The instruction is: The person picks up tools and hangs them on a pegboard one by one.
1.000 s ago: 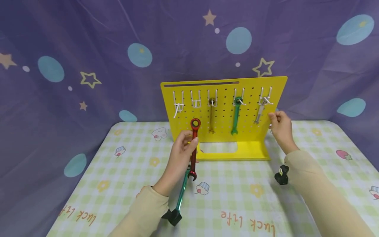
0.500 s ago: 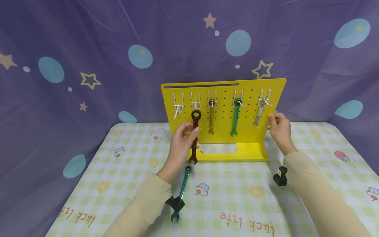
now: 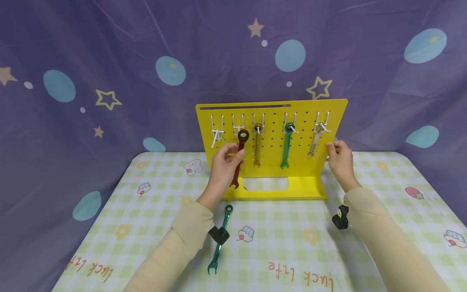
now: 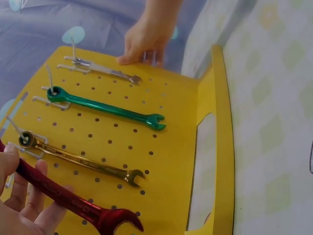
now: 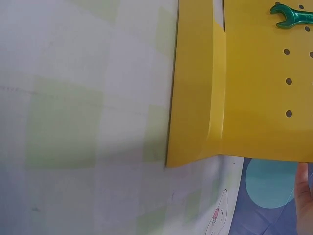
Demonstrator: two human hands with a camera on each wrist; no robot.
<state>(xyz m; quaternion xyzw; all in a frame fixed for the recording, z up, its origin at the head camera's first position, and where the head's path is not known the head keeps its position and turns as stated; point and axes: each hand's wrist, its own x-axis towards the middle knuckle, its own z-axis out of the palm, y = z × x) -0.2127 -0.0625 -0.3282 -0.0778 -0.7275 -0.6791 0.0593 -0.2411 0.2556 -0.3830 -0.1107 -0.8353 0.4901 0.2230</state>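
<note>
In the head view my left hand (image 3: 224, 164) grips a red ratchet wrench (image 3: 237, 167) by its shaft, ring end up. The wrench is in front of the yellow pegboard (image 3: 271, 142), its ring just below the second white hook (image 3: 238, 121) from the left. At the board's right edge, my right hand (image 3: 342, 162) pinches the board between thumb and fingers. A gold wrench (image 3: 257, 148), a green wrench (image 3: 286, 148) and a silver wrench (image 3: 315, 141) hang from hooks further right. In the left wrist view the red wrench (image 4: 68, 198) crosses the fingers, open end toward the board's base.
The leftmost white hook (image 3: 217, 134) bears no wrench. Another green wrench (image 3: 220, 247) lies on the checked tablecloth (image 3: 277, 247), partly behind the black strap mount (image 3: 219, 235) on my left wrist. A purple curtain (image 3: 219, 32) hangs behind the board.
My left hand has carried the red wrench up and toward the second hook, its lower end swinging left. More of the green wrench on the table shows. My right hand stays on the board's edge.
</note>
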